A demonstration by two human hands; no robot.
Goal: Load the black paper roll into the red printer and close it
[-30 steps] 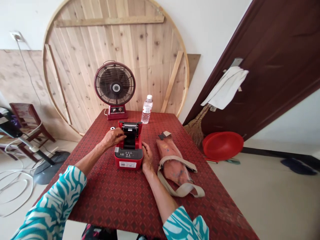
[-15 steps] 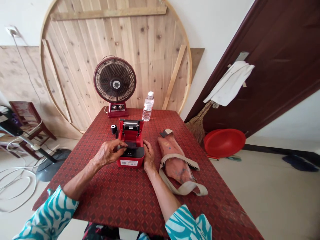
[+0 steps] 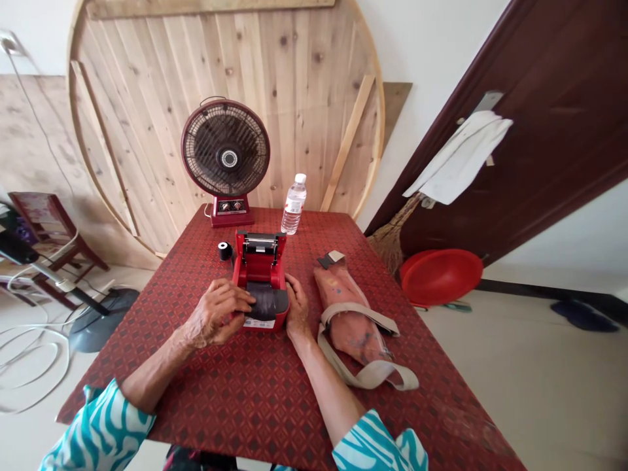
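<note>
A small red label printer (image 3: 256, 270) stands on the table with its lid raised at the back. A shiny strip of black ribbon (image 3: 265, 302) lies over its front panel, down to the white sticker on its front. My left hand (image 3: 216, 312) is at the printer's front left, thumb and fingers closed on the ribbon's edge. Round the right side of the printer, my right hand (image 3: 297, 306) is wrapped with bent fingers. Just behind on the left is a black roll with a white core (image 3: 224, 250).
On the patterned table (image 3: 206, 399), a red fan (image 3: 229, 157) and a water bottle (image 3: 294, 206) stand at the back. An orange-pink pouch (image 3: 346, 297) with a pale strap lies right of my right hand. A red basin (image 3: 441, 277) is beyond the table's right edge.
My left hand has moved down and toward me, drawing the black ribbon over the printer's front. My right hand keeps its hold on the printer's side. The view has shifted slightly.
</note>
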